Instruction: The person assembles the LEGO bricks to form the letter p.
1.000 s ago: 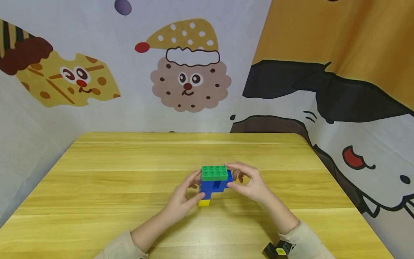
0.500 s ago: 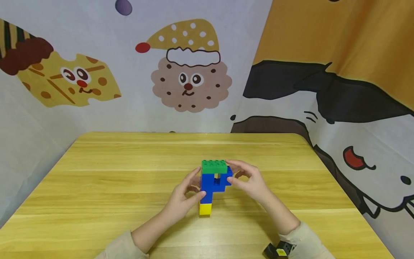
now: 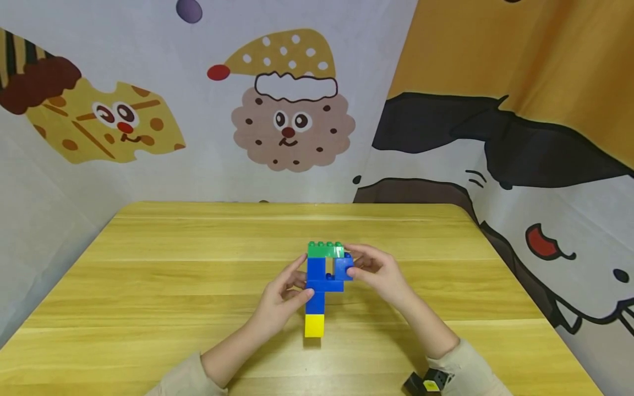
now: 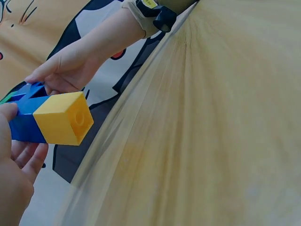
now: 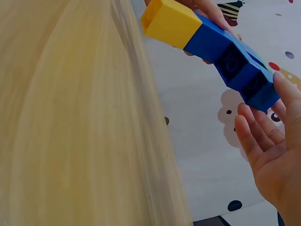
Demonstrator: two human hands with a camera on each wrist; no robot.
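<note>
A structure of toy building bricks is held up in front of me in the head view. A green brick [image 3: 325,251] spans its top, above stacked blue bricks [image 3: 315,269] with a gap between two of them. The yellow brick [image 3: 314,325] forms its lower end; in the left wrist view its hollow underside shows. My left hand [image 3: 277,302] grips the blue column from the left, thumb in front. On the other side, my right hand [image 3: 381,278] pinches the small blue brick [image 3: 344,269] at the upper right. Some fingers lie partly hidden behind the bricks.
The wooden table [image 3: 198,264] extends beneath the hands. Its far edge meets a cloth backdrop [image 3: 198,181] printed with cartoon figures. A black wrist device [image 3: 426,381] sits at the right sleeve [image 3: 468,366].
The brick structure has been tilted so its front face turns toward me. Its green top now shows mostly edge-on, and the yellow end shows more fully and lower. Both hands keep their hold.
</note>
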